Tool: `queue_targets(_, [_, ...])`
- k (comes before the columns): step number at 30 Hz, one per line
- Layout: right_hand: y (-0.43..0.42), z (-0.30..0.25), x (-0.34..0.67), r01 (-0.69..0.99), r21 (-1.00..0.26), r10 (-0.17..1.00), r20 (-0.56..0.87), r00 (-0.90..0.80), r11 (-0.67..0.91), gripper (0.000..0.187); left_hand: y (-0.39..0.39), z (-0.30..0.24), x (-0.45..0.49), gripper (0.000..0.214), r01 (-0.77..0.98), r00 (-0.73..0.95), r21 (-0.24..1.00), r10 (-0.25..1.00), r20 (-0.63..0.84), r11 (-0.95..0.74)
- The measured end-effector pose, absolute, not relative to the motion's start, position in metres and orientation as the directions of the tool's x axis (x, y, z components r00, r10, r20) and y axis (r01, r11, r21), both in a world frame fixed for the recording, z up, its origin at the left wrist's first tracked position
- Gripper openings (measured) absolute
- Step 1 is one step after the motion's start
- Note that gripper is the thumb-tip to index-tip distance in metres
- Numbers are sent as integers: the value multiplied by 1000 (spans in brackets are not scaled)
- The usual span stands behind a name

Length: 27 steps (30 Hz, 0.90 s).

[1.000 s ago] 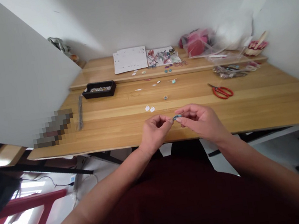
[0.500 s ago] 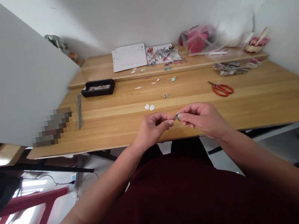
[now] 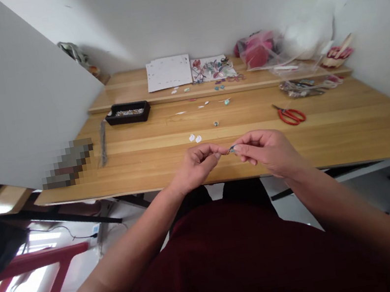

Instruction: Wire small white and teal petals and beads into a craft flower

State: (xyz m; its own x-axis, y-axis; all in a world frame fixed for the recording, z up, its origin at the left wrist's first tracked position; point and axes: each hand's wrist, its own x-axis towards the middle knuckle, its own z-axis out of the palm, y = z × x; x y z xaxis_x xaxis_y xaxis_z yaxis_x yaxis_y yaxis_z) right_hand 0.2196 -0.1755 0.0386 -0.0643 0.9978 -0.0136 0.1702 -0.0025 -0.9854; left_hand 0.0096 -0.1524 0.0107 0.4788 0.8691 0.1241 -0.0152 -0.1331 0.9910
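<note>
Close to the table's front edge, my right hand (image 3: 265,150) pinches a small bluish piece (image 3: 232,149) between thumb and fingertips. What kind of piece it is I cannot make out. My left hand (image 3: 201,164) is closed in a pinch, its index fingertip touching the left end of that piece; whether it grips anything else is hidden. Just beyond my left hand lie two white leaf-shaped cutouts (image 3: 195,138). A small round shiny bit (image 3: 215,123) rests farther back. Red-handled scissors (image 3: 290,114) lie to the right of my right hand.
At the back left stands a black tray (image 3: 127,113) of small beads. Grey strands (image 3: 103,144) lie beside it. White sheets (image 3: 168,73) and colourful cut pieces (image 3: 212,68) sit on the raised back ledge. Plastic bags (image 3: 303,88) fill the right rear. A pixelated object (image 3: 69,164) lies left.
My left thumb has drawn back slightly from the fingertip, and more of the bluish piece shows. My right hand has shifted slightly right. The view has moved a little.
</note>
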Motion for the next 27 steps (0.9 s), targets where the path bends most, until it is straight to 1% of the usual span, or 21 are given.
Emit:
queue_targets(2, [-176, 40, 219, 156, -988, 998, -18, -65, -8, 23, -153, 11, 10, 24, -13, 470, 990, 874, 128, -138])
queue_targets(5, [-175, 39, 217, 83, -996, 997, -49, -67, -44, 23, -154, 10, 12, 22, -38, 452, 991, 882, 134, -131])
queue_targets(8, [-175, 36, 214, 0, -997, 995, -76, -60, -76, 22, -156, 10, 14, 21, -43, 429, 994, 897, 107, -98])
queue_targets(12, [-176, 33, 211, -65, -995, 996, -70, -61, -74, 22, -158, 11, 17, 20, -37, 390, 996, 917, 88, -80])
queue_targets(18, [-178, 31, 209, -83, -995, 997, -52, -49, -56, 22, -158, 9, 19, 27, -41, 353, 995, 931, 95, -86])
queue_targets(23, [-179, 33, 206, -85, -995, 996, -48, -71, -54, 22, -158, 9, 21, 26, -50, 299, 993, 947, 113, -103])
queue_targets(27, [-179, 34, 204, -70, -996, 995, -49, -83, -55, 23, -159, 12, 21, 27, -63, 288, 992, 950, 119, -105])
